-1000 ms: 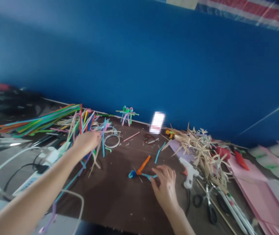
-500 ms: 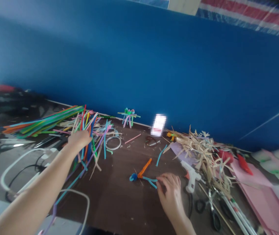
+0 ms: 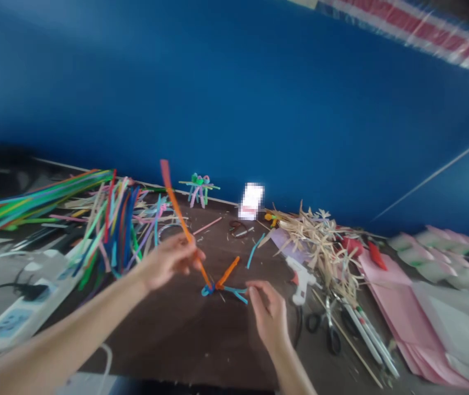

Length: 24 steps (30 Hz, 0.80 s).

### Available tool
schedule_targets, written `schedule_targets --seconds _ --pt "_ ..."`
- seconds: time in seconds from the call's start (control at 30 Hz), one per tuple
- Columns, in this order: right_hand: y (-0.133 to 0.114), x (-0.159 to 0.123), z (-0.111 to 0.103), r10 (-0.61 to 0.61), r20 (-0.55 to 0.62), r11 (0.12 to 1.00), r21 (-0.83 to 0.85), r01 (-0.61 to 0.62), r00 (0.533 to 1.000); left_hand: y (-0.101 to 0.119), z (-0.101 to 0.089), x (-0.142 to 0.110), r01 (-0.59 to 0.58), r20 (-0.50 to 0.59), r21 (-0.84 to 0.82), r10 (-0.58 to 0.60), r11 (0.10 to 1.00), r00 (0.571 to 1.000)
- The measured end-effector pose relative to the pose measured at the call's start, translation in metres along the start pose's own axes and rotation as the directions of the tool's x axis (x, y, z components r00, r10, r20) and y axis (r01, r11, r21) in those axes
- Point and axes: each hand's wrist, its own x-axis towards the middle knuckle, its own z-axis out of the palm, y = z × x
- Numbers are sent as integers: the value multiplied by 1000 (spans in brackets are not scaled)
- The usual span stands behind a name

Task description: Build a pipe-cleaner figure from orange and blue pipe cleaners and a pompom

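Note:
Between the fingers of my left hand point(image 3: 172, 257) is a long orange pipe cleaner point(image 3: 179, 214), its reddish top end standing up and its lower end by the small figure. That small pipe-cleaner figure lies over the dark table, with a blue curled end point(image 3: 207, 291), an orange arm point(image 3: 229, 271) and light-blue forked legs point(image 3: 236, 293). My right hand point(image 3: 267, 312) is closed in a pinch at the tip of one blue leg. Whether the orange pipe cleaner's lower end touches the figure, I cannot tell.
Bundles of coloured pipe cleaners point(image 3: 121, 230) lie at left beside a power strip point(image 3: 12, 318). A finished-looking figure group point(image 3: 199, 189) stands by the blue wall. On the right are a glue gun point(image 3: 301, 280), scissors point(image 3: 329, 323), straw-like strips point(image 3: 316, 236) and pink sheets point(image 3: 394, 312).
My left hand has come from the pipe-cleaner bundle towards the middle, now holding an orange pipe cleaner. My right hand keeps its pinch on the figure's leg. The view has shifted.

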Motion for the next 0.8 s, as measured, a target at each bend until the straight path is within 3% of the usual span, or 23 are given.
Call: schedule_targets --seconds 0.07,0.13,0.2,0.3,0.4,0.5,0.6,0.73,0.8 --pt "-8 -3 4 93 207 986 118 -119 974 -26 37 -12 -1 236 193 -45 981 971" --pt "-12 -7 6 127 368 969 153 -195 921 -44 61 -18 -42 311 226 -31 973 950" --pt "-11 -13 6 168 409 952 167 -255 897 -51 70 -15 -137 354 329 13 934 935" --pt "1 -20 -1 290 319 892 250 -376 902 -49 56 1 -329 304 579 177 746 936" --pt "17 -23 -10 393 165 818 388 -426 905 -46 31 17 -265 168 801 224 537 960" --pt "29 -25 -12 416 87 788 463 -407 905 -50 18 22 -325 290 855 146 404 946" --pt "33 -27 -7 386 52 801 476 -362 921 -56 19 19 -375 345 846 148 380 927" --pt "30 -28 -2 315 -49 847 464 -258 948 -63 23 11 -135 52 931 243 339 969" --pt "28 -29 0 317 -59 844 473 -253 947 -67 23 6 -23 -32 963 202 267 979"
